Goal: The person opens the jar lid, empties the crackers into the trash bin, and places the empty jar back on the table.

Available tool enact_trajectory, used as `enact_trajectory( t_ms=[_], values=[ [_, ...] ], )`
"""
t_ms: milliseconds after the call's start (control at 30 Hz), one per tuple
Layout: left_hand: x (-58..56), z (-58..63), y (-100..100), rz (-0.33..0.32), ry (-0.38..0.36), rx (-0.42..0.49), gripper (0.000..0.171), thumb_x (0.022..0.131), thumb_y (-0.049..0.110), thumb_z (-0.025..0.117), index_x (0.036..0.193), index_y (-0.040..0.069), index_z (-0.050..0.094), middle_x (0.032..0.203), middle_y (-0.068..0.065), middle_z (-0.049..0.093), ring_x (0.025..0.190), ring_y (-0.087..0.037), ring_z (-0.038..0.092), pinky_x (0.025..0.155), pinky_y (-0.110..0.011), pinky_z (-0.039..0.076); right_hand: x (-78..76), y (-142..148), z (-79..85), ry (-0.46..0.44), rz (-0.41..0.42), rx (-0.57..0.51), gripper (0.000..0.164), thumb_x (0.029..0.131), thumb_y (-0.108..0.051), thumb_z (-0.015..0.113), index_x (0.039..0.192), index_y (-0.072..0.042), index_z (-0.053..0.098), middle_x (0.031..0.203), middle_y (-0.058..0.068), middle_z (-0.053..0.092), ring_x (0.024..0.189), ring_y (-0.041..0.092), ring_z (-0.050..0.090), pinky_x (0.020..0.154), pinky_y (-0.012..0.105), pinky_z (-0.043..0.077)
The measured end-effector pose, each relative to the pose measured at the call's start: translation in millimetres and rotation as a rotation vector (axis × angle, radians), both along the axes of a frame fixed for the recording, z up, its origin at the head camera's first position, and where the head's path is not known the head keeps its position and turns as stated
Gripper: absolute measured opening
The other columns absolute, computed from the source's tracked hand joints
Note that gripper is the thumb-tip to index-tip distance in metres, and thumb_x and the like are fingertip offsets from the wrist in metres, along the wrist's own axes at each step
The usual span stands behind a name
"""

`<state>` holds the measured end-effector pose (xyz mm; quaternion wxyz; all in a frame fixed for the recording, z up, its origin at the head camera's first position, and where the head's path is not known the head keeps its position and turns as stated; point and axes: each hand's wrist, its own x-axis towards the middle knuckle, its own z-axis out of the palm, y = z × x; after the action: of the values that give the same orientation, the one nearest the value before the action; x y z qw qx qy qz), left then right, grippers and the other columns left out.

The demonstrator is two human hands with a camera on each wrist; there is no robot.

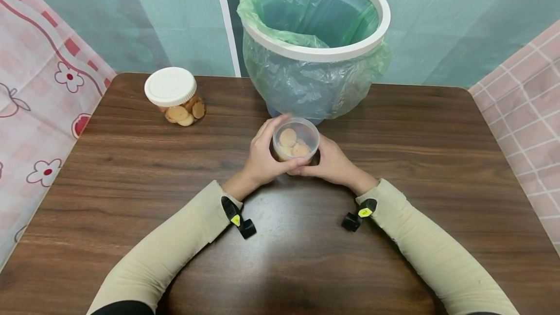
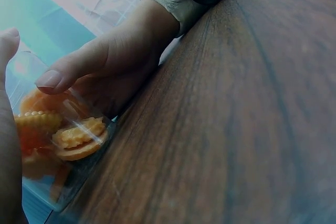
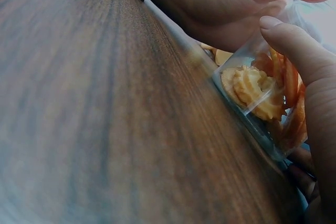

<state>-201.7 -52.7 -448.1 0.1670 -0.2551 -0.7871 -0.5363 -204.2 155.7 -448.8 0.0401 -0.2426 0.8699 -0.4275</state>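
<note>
A clear plastic jar (image 1: 296,141) of cookies stands on the table between both hands, close in front of the bin. My left hand (image 1: 265,153) grips its left side, fingers at the far rim and thumb across the front. From the right, my right hand (image 1: 334,162) holds the jar, its thumb at the front near the left thumb and its other fingers hidden behind. Round cookies (image 1: 294,145) show through the top. Through the jar's wall, ridged cookies (image 2: 81,134) are visible in the left wrist view, and a ring-shaped cookie (image 3: 257,90) in the right wrist view.
A bin (image 1: 317,55) with a white rim and a green plastic liner stands at the table's back edge. A second cookie jar (image 1: 171,87) with a white screw lid sits at the back left. The wooden table (image 1: 288,256) spans the front.
</note>
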Motion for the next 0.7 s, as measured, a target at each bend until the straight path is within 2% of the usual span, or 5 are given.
enact_trajectory(
  t_ms=[233, 433, 700],
  values=[
    [-1.2, -2.1, 0.6, 0.032, 0.084, 0.016, 0.102, 0.073, 0.081, 0.065, 0.142, 0.007, 0.055, 0.138, -0.012, 0.062, 0.124, -0.023, 0.058, 0.106, -0.040, 0.048, -0.4, 0.4, -1.9, 0.010, -0.003, 0.009, 0.091, 0.070, -0.034, 0.091, 0.147, -0.013, 0.047, 0.140, 0.006, 0.061, 0.130, 0.023, 0.056, 0.111, 0.048, 0.043],
    [-0.2, -1.8, 0.3, 0.037, 0.094, 0.018, 0.102, 0.073, 0.081, 0.066, 0.141, 0.006, 0.055, 0.137, -0.014, 0.062, 0.124, -0.025, 0.060, 0.106, -0.040, 0.049, -1.3, 0.8, -2.1, 0.029, 0.009, 0.003, 0.092, 0.071, -0.034, 0.091, 0.148, -0.013, 0.046, 0.141, 0.006, 0.060, 0.130, 0.023, 0.056, 0.111, 0.047, 0.043],
    [-0.3, -2.5, 0.4, 0.022, 0.110, 0.024, 0.100, 0.074, 0.078, 0.068, 0.142, 0.005, 0.055, 0.135, -0.015, 0.063, 0.122, -0.026, 0.062, 0.106, -0.039, 0.049, -1.1, 2.6, -1.6, 0.042, 0.055, -0.028, 0.102, 0.070, -0.032, 0.092, 0.155, -0.019, 0.037, 0.148, 0.004, 0.053, 0.136, 0.021, 0.050, 0.114, 0.049, 0.039]
  ],
)
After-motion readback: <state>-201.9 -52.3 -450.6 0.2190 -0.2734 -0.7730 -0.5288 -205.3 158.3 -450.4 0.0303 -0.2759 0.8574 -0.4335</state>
